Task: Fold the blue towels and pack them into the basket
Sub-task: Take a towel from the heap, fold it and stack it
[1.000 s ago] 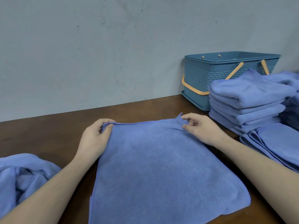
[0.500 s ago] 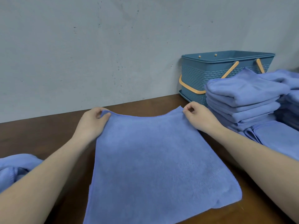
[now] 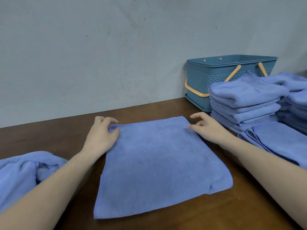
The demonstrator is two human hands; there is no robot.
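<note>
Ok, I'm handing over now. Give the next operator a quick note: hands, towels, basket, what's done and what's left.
Left hand pinches the flat towel's far left corner.
Right hand rests fingertips on the far right corner, no clear grip.
That towel lies on the table, folded at least once.
Folded stack stands before the basket, more folded towels beside it; unfolded pile at left.
Left: finish this fold, fold the pile, pack everything.

A blue towel (image 3: 154, 165) is spread flat on the brown surface (image 3: 49, 135). Its far left corner is pinched by the left hand (image 3: 101, 136), and its far right corner is touched by the right hand (image 3: 207, 128). A blue basket (image 3: 204, 80) is seen behind a stack of folded towels (image 3: 244, 103); a crumpled towel (image 3: 25, 173) is seen at the left.
</note>
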